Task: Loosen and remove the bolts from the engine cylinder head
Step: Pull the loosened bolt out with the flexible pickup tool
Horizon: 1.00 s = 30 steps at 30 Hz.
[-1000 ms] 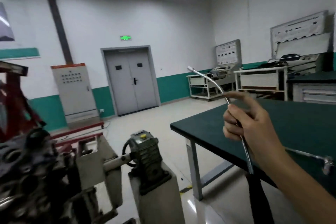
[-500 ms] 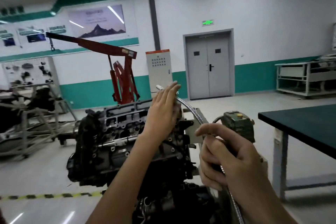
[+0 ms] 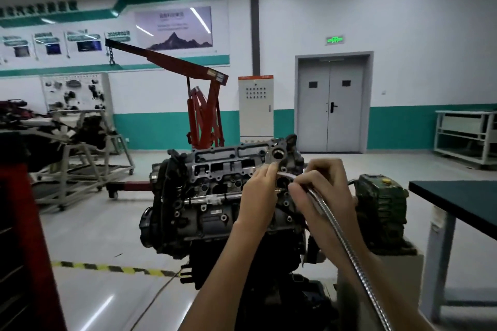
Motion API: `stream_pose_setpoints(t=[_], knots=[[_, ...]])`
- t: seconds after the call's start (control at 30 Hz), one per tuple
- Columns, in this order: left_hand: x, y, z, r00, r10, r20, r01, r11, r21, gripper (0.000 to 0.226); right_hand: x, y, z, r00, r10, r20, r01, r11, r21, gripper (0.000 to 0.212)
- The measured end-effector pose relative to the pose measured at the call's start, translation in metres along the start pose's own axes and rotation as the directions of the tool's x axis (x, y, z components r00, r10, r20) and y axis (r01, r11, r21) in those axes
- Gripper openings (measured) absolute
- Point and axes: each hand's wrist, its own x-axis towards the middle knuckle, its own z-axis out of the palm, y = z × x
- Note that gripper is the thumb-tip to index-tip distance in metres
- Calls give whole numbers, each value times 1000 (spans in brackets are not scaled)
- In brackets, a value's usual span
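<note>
Workshop floor, red engine crane (image 3: 204, 121) far behind. Cylinder head (image 3: 228, 169) is centre, atop the engine. Our right hand (image 3: 322, 191) grips the flexible pickup tool (image 3: 347, 247) and our left hand (image 3: 258, 193) pinches its tip. Likely fishing out 1 loosened bolt, hidden from us; next, steer the tip into the hole.

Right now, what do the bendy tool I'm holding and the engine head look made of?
The bendy tool looks like polished steel: its ribbed coils glint brightly. The engine head looks like cast metal, possibly aluminium: dull, matte grey, rough-surfaced.
</note>
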Motion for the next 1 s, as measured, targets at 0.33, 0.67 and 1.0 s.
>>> stream_pose_setpoints(t=[0.33, 0.67, 1.0], knots=[[-4, -27, 22, 997, -53, 59, 53, 999, 10, 33, 11, 24, 63, 918, 393, 60, -358, 750, 556, 45], [-14, -50, 38, 991, -123, 55, 130, 979, -155, 14, 0, 41, 87, 887, 449, 103, -428, 720, 547, 42], [-13, -61, 45, 982, -185, 31, 187, 952, -242, 17, 10, 60, 113, 871, 469, 148, -479, 739, 474, 46]])
